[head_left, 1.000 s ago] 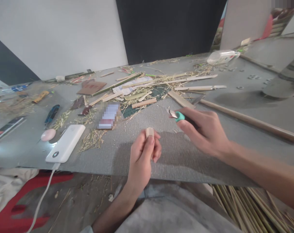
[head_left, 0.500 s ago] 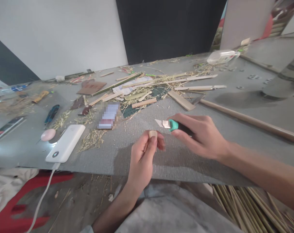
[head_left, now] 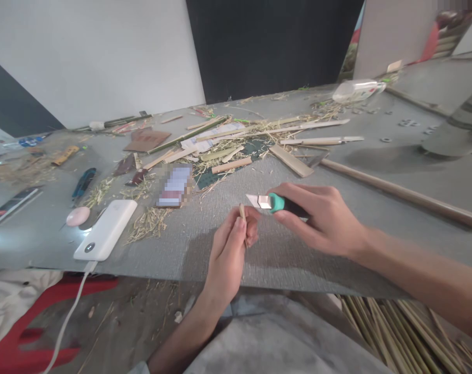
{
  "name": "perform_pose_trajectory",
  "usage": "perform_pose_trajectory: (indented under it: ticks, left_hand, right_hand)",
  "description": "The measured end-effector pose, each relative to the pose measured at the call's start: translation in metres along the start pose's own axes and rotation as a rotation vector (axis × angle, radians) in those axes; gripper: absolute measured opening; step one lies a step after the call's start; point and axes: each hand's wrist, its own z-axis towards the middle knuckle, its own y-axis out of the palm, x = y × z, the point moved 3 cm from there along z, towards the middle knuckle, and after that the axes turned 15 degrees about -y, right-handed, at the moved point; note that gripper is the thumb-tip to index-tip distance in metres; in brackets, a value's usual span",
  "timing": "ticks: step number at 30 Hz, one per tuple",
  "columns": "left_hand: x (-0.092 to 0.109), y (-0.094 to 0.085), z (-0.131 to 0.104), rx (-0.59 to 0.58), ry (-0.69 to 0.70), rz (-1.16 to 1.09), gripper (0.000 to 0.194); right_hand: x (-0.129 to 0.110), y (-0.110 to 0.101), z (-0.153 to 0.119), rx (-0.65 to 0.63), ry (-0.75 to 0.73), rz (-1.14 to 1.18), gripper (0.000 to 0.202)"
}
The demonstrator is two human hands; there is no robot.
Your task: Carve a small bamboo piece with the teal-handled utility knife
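Between the thumb and fingers of my left hand is a small pale bamboo piece, its narrow edge facing me. Most of it is hidden by the fingers. My right hand grips a utility knife with a black and teal handle. The knife's short blade points left, a little above and right of the bamboo piece, apart from it. Both hands are over the near part of the grey table.
Bamboo strips and shavings lie across the middle. A phone, a white power bank with a cable and another cutter are at left. A long wooden rod lies at right, near a large cylinder.
My left hand has turned the bamboo piece from its broad face to its thin edge, and its fingers have curled in. The knife has shifted slightly left.
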Motion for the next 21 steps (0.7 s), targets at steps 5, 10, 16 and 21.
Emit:
perform_pose_trajectory:
  ticks: [5, 10, 16, 21]
  left_hand:
    - [-0.0012, 0.0029, -0.0007, -0.116, -0.095, -0.143, 0.023]
    - [-0.0025, 0.0032, -0.0029, -0.14, -0.18, -0.249, 0.013]
    - [0.0003, 0.004, -0.0054, -0.207, -0.182, -0.162, 0.023]
    - [-0.0013, 0.0042, -0.0054, -0.177, -0.156, -0.051, 0.027]
  right_hand:
    - [-0.0015, 0.0013, -0.0001, -0.017, -0.035, -0.012, 0.021]
    - [-0.0056, 0.0016, 0.0006, -0.057, -0.1, -0.073, 0.023]
    - [-0.0083, 0.0035, 0.0008, -0.071, -0.174, -0.113, 0.021]
    - [-0.0088, 0.0046, -0.001, -0.089, -0.188, -0.117, 0.023]
